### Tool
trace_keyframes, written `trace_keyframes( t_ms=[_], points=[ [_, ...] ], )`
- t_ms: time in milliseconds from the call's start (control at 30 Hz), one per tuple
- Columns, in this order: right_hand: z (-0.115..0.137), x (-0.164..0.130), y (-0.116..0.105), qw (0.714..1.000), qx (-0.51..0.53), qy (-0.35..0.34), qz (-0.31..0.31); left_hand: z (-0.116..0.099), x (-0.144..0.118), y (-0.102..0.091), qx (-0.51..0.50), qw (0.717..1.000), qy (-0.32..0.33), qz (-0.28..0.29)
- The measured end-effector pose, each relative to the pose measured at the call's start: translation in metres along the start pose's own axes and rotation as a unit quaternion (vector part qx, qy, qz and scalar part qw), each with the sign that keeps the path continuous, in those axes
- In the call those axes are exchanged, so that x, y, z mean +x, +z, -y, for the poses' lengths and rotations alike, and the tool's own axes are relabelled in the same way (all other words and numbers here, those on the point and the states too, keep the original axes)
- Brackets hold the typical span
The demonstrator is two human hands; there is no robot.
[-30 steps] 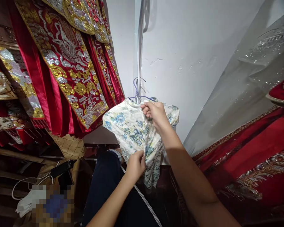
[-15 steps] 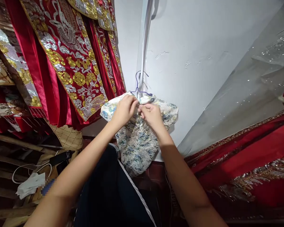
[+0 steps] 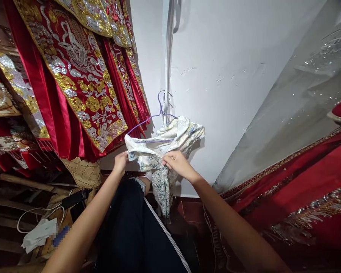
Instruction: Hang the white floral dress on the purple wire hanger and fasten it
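A white floral shirt (image 3: 184, 132) with blue and green print hangs partly on a purple wire hanger (image 3: 142, 124). The hanger's left arm is bare along the top, and its lower bar crosses the shirt's open neck. My left hand (image 3: 121, 162) pinches the shirt's left sleeve edge. With its fingertips, my right hand (image 3: 176, 163) grips the shirt front near the middle. Below my hands the lower cloth hangs in a narrow bunch. The hanger's hook meets a pale vertical pole (image 3: 167, 57) against the wall.
Red embroidered costumes (image 3: 88, 87) hang on the left. Below them, a wooden stand (image 3: 42, 242) holds a black device (image 3: 75, 198), a white cable and tissue (image 3: 39, 233). On the right, clear plastic sheeting (image 3: 261, 121) hangs above red fabric (image 3: 307, 185). Behind the shirt is a white wall (image 3: 230, 45).
My hands have moved apart and down, the left one out to the sleeve. The shirt's left shoulder has come down off the hanger arm, and the cloth below has bunched narrower.
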State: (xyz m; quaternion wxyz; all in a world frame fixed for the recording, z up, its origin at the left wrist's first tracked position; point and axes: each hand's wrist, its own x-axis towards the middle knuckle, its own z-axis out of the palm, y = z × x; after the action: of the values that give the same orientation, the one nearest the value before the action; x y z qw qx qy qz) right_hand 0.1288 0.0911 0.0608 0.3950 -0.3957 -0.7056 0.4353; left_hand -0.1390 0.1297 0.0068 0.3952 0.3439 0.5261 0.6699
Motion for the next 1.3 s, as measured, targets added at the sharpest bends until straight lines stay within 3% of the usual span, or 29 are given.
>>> trace_keyframes(
  t_ms=[100,233,367,467,567,700,867,933,1033,1100,1233,1300],
  points=[
    [-0.017,-0.011,0.002,0.999,0.005,0.036,0.027,0.016,-0.02,-0.001,0.049,0.997,0.023,0.061],
    [-0.039,-0.021,0.001,0.992,-0.088,0.069,0.065,-0.004,-0.037,0.012,0.092,0.983,0.05,0.153],
    [-0.036,-0.021,-0.002,0.985,-0.169,0.005,-0.039,-0.038,-0.064,0.04,0.064,0.953,0.124,0.27],
    [-0.021,-0.019,0.008,0.995,-0.067,-0.078,-0.006,-0.056,-0.083,0.06,0.035,0.928,0.186,0.32],
    [-0.008,-0.018,0.024,0.991,0.094,-0.07,0.071,-0.063,-0.093,0.07,0.049,0.914,0.208,0.344],
    [0.005,-0.014,0.017,0.984,0.171,-0.015,0.048,-0.055,-0.095,0.063,0.084,0.892,0.198,0.397],
    [0.028,0.007,-0.03,0.988,-0.03,-0.149,0.0,-0.028,-0.1,0.034,0.22,0.795,0.069,0.561],
    [0.031,0.022,-0.041,0.975,-0.103,-0.187,-0.07,-0.026,-0.102,0.024,0.283,0.772,0.057,0.566],
    [0.013,0.046,-0.045,0.965,-0.133,-0.176,-0.139,-0.038,-0.097,0.008,0.359,0.761,0.11,0.529],
    [-0.009,0.058,-0.046,0.97,-0.158,-0.133,-0.128,-0.045,-0.087,-0.004,0.438,0.737,0.128,0.499],
    [-0.043,0.059,-0.059,0.97,-0.202,-0.066,-0.12,-0.048,-0.056,-0.033,0.616,0.649,0.097,0.436],
    [-0.044,0.053,-0.07,0.967,-0.214,-0.072,-0.121,-0.049,-0.039,-0.044,0.641,0.636,0.123,0.411]
  ],
)
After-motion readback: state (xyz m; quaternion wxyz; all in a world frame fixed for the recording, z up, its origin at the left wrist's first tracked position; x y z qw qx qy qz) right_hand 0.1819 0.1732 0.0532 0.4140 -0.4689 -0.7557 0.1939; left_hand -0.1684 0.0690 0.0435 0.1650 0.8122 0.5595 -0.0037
